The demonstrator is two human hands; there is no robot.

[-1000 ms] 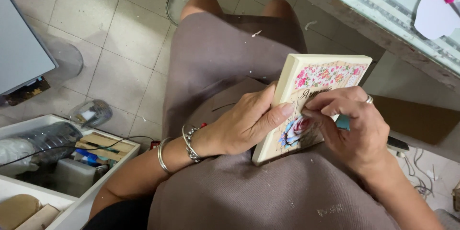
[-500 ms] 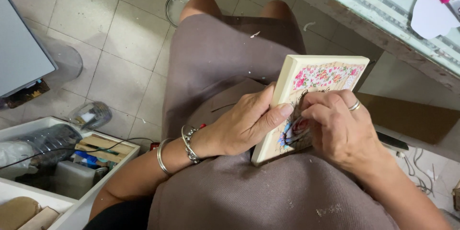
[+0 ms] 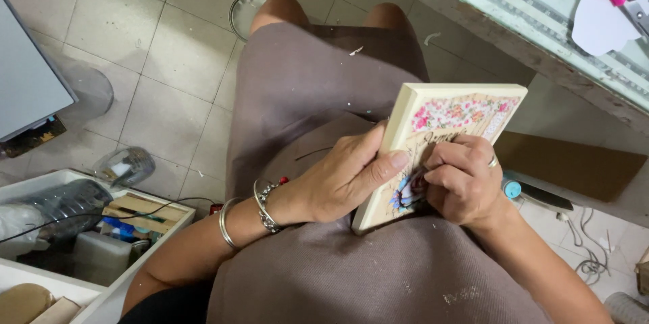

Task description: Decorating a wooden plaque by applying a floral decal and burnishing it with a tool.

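Head view — both hands (image 3: 405, 179) grip floral wooden plaque (image 3: 446, 128) on lap.

Soft, even daylight fills the scene, brightest at the far right, where the pale tabletop (image 3: 541, 0) looks slightly washed out. Shadows are faint: a soft one lies on the brown skirt (image 3: 318, 94) beneath the left hand (image 3: 345, 175). Focus is sharp on the floral plaque (image 3: 446, 121). The near-left bins (image 3: 88, 243) sit dimmer, and edges bow slightly.

Brown-skirted lap (image 3: 318, 87) carries a tilted floral wooden plaque (image 3: 446, 114), its lower edge resting there
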